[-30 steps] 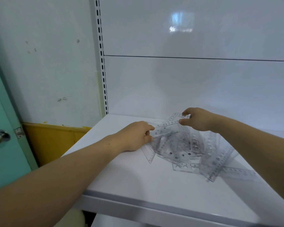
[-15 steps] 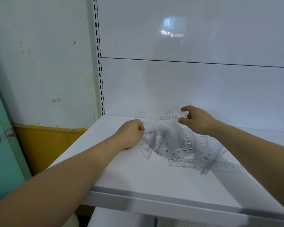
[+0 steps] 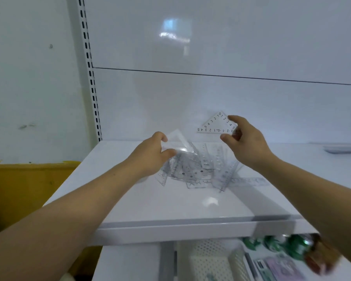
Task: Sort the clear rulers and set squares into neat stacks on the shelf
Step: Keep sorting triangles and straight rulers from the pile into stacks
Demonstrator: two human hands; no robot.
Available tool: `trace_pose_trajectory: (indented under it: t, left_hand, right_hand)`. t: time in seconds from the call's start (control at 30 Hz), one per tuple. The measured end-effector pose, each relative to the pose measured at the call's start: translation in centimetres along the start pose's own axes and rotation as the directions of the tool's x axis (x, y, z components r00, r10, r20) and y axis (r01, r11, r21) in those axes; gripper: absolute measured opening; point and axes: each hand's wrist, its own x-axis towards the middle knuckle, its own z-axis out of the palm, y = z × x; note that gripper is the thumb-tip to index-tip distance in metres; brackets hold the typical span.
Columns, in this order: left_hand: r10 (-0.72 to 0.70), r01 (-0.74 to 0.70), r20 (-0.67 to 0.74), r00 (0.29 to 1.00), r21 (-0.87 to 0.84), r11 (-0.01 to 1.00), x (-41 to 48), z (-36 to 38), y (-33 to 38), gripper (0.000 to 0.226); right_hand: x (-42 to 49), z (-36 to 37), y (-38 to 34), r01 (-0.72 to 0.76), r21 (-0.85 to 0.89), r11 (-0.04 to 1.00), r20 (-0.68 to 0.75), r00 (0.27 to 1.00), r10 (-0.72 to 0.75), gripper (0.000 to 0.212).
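A jumbled pile of clear rulers and set squares (image 3: 201,171) lies in the middle of the white shelf (image 3: 170,203). My right hand (image 3: 245,142) pinches a small clear triangular set square (image 3: 217,124) by its right corner and holds it upright above the back of the pile. My left hand (image 3: 150,155) grips another clear set square (image 3: 178,142) at the pile's left side, lifted a little and tilted. A long clear ruler (image 3: 249,181) lies flat at the pile's right edge.
The shelf's white back panel (image 3: 211,98) rises behind the pile, with a slotted upright (image 3: 89,78) at its left. A flat white object (image 3: 342,149) lies at the shelf's far right. A yellow bin (image 3: 24,189) stands to the left. Perforated baskets and packaged goods (image 3: 282,248) fill the lower shelf.
My right hand has lifted the small triangular set square clear of the pile and turned it upright. My left hand has raised a second set square. The camera has moved closer.
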Motion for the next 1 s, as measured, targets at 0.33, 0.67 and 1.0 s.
trace_pose_trajectory:
  t: [0.33,0.67,1.0]
  left_hand:
    - [0.145,-0.152,0.099,0.984,0.07,0.986,-1.2,7.4,10.3,0.033]
    - [0.275,-0.313,0.205,0.939,0.181,0.933,-3.1,21.0,25.9,0.04]
    - [0.232,-0.274,0.215,0.949,0.193,0.942,-2.0,28.3,32.0,0.051]
  right_hand:
    - [-7.1,-11.3,8.5,-0.151,-0.182,0.972,-0.124,0.984,0.13,0.055]
    - [-15.8,-27.3,20.1,-0.266,-0.223,0.938,-0.175,0.957,0.23,0.057]
    - [-16.0,-32.9,28.9,-0.372,-0.27,0.888,-0.085,0.928,0.362,0.056]
